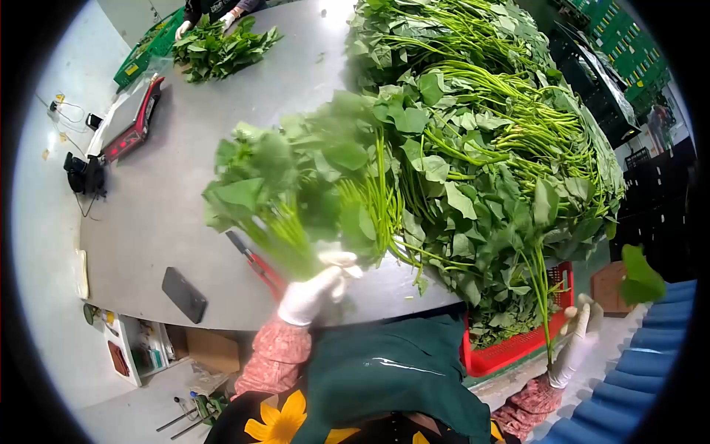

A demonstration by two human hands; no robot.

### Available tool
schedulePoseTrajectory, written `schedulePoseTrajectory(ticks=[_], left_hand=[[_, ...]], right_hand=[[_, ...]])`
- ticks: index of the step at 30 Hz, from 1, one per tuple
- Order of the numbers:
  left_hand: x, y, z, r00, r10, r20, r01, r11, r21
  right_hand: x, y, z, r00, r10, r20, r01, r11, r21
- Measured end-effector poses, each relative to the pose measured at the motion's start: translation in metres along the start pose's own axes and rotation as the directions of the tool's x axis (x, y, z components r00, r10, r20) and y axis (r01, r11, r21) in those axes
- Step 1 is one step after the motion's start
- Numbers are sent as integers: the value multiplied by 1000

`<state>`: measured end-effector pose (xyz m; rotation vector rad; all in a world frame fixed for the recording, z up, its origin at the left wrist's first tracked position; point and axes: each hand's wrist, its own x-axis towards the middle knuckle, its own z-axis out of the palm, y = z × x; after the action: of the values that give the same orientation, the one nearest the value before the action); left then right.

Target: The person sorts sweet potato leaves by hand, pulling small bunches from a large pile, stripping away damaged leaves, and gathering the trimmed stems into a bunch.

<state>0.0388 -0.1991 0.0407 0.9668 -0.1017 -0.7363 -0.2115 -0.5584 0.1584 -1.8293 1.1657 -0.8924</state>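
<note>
My left hand [319,290], in a white glove, is closed at the stem ends of a bunch of leafy greens [285,226] over the metal table. The bunch is smeared by motion, and its leaves point away from me. Low on the right, my right hand [578,342], also gloved, grips the lower ends of a few long stems [542,296] whose leaves reach up to the big heap of greens [510,126]. Beside my left hand lies a red-handled tool [265,270], partly covered by the bunch.
A phone [183,294] lies near the table's front edge. At the left stands a red scale [137,122]. Below the heap is a red crate [510,357] with greens. Across the table [163,214], another person's gloved hands [227,21] are at a pile of greens [218,50].
</note>
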Motion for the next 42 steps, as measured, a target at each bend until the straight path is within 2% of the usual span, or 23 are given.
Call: schedulePoseTrajectory(ticks=[4, 5, 6, 7, 9, 10, 11, 13, 14, 17, 19, 21, 22, 23, 25, 27, 30, 31, 33, 35, 37, 39, 42], left_hand=[[4, 2, -4, 997, 18, -77, -23, 997, -68], [4, 4, 1, 992, 7, -129, -11, 999, -36], [4, 5, 3, 993, 4, -114, -9, 999, -39], [4, 6, 5, 995, 8, -102, -12, 999, -44], [2, 8, 8, 993, -21, -118, 15, 998, -59], [2, 9, 10, 992, -20, -121, 14, 999, -51], [0, 9, 11, 992, -22, -123, 18, 999, -38], [-1, 8, 15, 992, -16, -123, 14, 1000, -14], [0, 6, 18, 994, -11, -113, 11, 1000, -3], [-1, -6, 21, 999, -15, -45, 15, 1000, 1], [-7, -6, 26, 1000, -6, -10, 6, 1000, 29], [-16, -1, 30, 1000, -10, -18, 10, 1000, 26], [-19, 0, 28, 1000, -2, -13, 2, 1000, 17], [-22, 1, 26, 1000, 5, -13, -5, 1000, 8], [-25, 4, 19, 998, 33, -57, -33, 999, 15], [-28, 2, 11, 994, 34, -99, -34, 999, 3], [-23, 4, 6, 996, 28, -87, -32, 999, -40], [-20, 5, 7, 997, 21, -75, -26, 998, -61], [-12, 3, 9, 998, 15, -57, -18, 998, -53], [-5, 2, 14, 1000, -4, -27, 3, 999, -42], [-1, 2, 23, 996, -59, -61, 57, 998, -25], [0, 5, 33, 997, -50, -63, 51, 999, 18], [-4, 3, 30, 998, -36, -48, 36, 999, 15]], right_hand=[[36, 126, -65, 997, 65, 44, -58, 987, -152], [49, 168, -92, 989, 120, 84, -89, 947, -308], [51, 203, -105, 991, 115, 70, -29, 687, -726], [56, 220, -111, 993, 102, 59, 31, 259, -965], [54, 208, -93, 996, -65, 61, 76, 262, -962], [55, 152, -59, 1000, -16, 19, 24, 338, -941], [58, 126, -37, 868, -469, 163, 396, 456, -797], [41, 4, 39, 803, -578, 143, 578, 698, -422], [41, -35, 65, 663, -720, 203, 732, 569, -374], [50, -104, 141, 260, -913, 315, 935, 157, -319], [63, -119, 191, 301, -858, 417, 923, 151, -355], [77, -114, 234, 443, -632, 636, 866, 119, -485], [85, -114, 245, 464, -511, 724, 878, 159, -451], [90, -111, 247, 410, -564, 717, 899, 115, -423], [88, -127, 236, 400, -552, 732, 900, 83, -429], [89, -133, 208, 287, -747, 600, 940, 99, -327], [86, -143, 150, 461, -832, 307, 881, 387, -274], [83, -142, 132, 609, -763, 217, 793, 577, -195], [75, -137, 101, 737, -675, 47, 676, 732, -87], [67, -117, 92, 890, -454, -34, 440, 839, 319], [46, -112, 98, 926, -340, 165, 295, 923, 247], [19, -89, 127, 906, -234, 353, 115, 938, 326], [0, -55, 149, 896, -205, 394, 79, 946, 314]])
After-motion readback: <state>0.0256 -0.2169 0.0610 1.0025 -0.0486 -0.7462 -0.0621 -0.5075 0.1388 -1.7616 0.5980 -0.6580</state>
